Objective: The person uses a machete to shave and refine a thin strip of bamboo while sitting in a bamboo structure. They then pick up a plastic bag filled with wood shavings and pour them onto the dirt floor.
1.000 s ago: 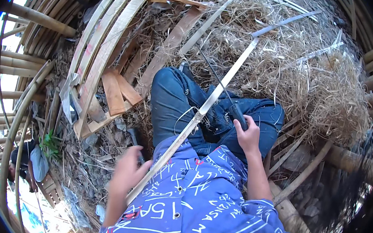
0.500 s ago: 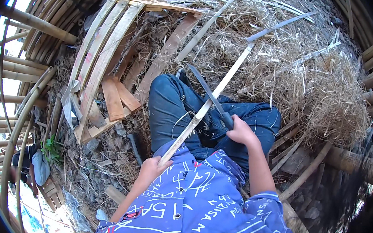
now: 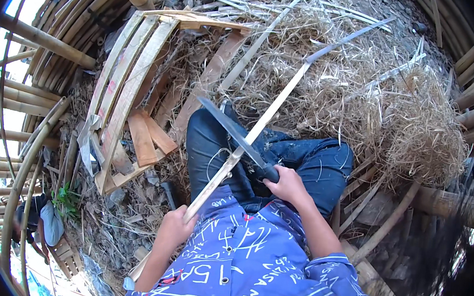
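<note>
A long pale bamboo strip (image 3: 275,107) slants from my lap up over the heap of shavings, with a bluish far end. Its near end is gripped in my left hand (image 3: 176,227), close to my shirt front. My right hand (image 3: 287,184) is closed round the dark handle of a long-bladed knife (image 3: 228,126). The blade lies across the strip above my crossed legs, its tip pointing to the far left. Whether the edge is biting into the strip, I cannot tell.
Thin curled shavings (image 3: 360,97) cover the ground ahead and to the right. A slatted wooden crate (image 3: 119,84) stands at the left with short boards (image 3: 141,138) by it. Bamboo poles (image 3: 49,38) wall both sides. Another person (image 3: 50,223) is partly visible at the lower left.
The knife and my right hand have moved left and nearer to my body, so the blade crosses the strip lower down. My left hand has shifted slightly left and back with the strip.
</note>
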Demonstrator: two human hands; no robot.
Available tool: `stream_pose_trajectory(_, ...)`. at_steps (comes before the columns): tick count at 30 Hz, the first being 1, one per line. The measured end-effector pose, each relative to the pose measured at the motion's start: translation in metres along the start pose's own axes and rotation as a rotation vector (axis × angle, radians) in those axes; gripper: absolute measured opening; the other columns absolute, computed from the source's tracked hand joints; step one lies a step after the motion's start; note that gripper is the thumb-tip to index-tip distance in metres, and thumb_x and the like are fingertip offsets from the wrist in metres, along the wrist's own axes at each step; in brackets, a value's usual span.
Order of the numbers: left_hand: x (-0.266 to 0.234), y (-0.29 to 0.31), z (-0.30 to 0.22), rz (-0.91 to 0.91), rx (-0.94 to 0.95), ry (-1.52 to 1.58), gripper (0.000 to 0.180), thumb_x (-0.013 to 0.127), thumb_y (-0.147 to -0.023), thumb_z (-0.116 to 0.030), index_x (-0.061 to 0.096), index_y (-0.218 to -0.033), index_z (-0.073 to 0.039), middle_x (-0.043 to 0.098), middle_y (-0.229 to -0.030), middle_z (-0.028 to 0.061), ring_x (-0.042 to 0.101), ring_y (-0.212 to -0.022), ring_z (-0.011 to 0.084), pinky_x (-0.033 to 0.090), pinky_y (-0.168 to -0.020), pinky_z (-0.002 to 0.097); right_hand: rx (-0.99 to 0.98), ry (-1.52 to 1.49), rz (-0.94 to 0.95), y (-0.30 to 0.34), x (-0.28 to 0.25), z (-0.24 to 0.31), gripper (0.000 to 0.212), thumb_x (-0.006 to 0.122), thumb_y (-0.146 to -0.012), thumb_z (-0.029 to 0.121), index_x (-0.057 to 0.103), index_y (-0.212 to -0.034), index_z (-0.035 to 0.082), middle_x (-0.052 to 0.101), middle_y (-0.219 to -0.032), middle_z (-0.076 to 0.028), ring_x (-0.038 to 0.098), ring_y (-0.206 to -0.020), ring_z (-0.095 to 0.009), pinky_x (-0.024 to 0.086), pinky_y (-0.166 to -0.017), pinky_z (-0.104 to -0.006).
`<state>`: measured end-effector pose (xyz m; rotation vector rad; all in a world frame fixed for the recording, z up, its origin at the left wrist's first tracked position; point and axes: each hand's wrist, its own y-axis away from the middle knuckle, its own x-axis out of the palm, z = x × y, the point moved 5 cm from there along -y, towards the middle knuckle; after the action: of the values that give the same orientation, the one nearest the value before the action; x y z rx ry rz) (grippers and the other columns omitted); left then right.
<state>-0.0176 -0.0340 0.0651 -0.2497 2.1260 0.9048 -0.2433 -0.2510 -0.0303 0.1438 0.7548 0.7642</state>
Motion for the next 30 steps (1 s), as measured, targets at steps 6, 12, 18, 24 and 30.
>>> stream_pose_trajectory(6, -0.02, 0.026, 0.009, 0.02, -0.004, -0.002, 0.029, 0.065, -0.08, -0.023, 0.053, -0.075, 0.003, 0.057, -0.066, 0.0262, 0.058, -0.064, 0.0436, 0.045, -0.058, 0.045, 0.211, 0.103, -0.077, -0.025, -0.037, -0.025, 0.027, 0.063, -0.067, 0.022, 0.065, -0.089, 0.005, 0.067, -0.083, -0.021, 0.065, -0.084, -0.039, 0.051, -0.078, -0.0471)
stream_pose_trajectory(12, -0.028, 0.021, -0.002, 0.014, -0.025, 0.05, 0.028, 0.066, -0.079, -0.021, 0.052, -0.075, 0.003, 0.057, -0.066, 0.0251, 0.058, -0.061, 0.0418, 0.045, -0.056, 0.0437, 0.121, -0.083, -0.139, -0.019, -0.034, -0.008, 0.024, 0.063, -0.069, 0.022, 0.064, -0.084, 0.002, 0.064, -0.075, -0.024, 0.063, -0.078, -0.041, 0.05, -0.07, -0.0461)
stream_pose_trajectory(18, -0.04, 0.026, -0.016, 0.011, 0.005, 0.033, 0.033, 0.07, -0.075, -0.023, 0.05, -0.074, 0.003, 0.056, -0.064, 0.0248, 0.057, -0.06, 0.0414, 0.045, -0.055, 0.0428, -0.004, 0.032, -0.034, 0.006, -0.017, 0.024, 0.029, 0.07, -0.071, 0.035, 0.069, -0.077, 0.007, 0.066, -0.073, -0.019, 0.064, -0.075, -0.039, 0.052, -0.072, -0.0463)
stream_pose_trajectory(24, -0.043, 0.042, -0.015, 0.035, 0.051, -0.012, 0.034, 0.071, -0.075, -0.025, 0.051, -0.073, 0.002, 0.055, -0.061, 0.0235, 0.057, -0.058, 0.0406, 0.045, -0.055, 0.0425, 0.186, -0.067, -0.204, -0.02, -0.049, -0.028, 0.022, 0.063, -0.069, 0.024, 0.066, -0.072, 0.003, 0.064, -0.069, -0.021, 0.064, -0.069, -0.039, 0.05, -0.063, -0.0447)
stream_pose_trajectory(30, -0.041, 0.04, -0.018, -0.003, -0.001, 0.092, 0.032, 0.069, -0.078, -0.023, 0.05, -0.072, 0.002, 0.055, -0.062, 0.0239, 0.057, -0.059, 0.042, 0.044, -0.053, 0.0435, 0.092, -0.355, -0.231, 0.004, -0.038, 0.002, 0.018, 0.062, -0.069, 0.017, 0.059, -0.067, -0.001, 0.059, -0.057, -0.015, 0.058, -0.052, -0.022, 0.045, -0.053, -0.038)
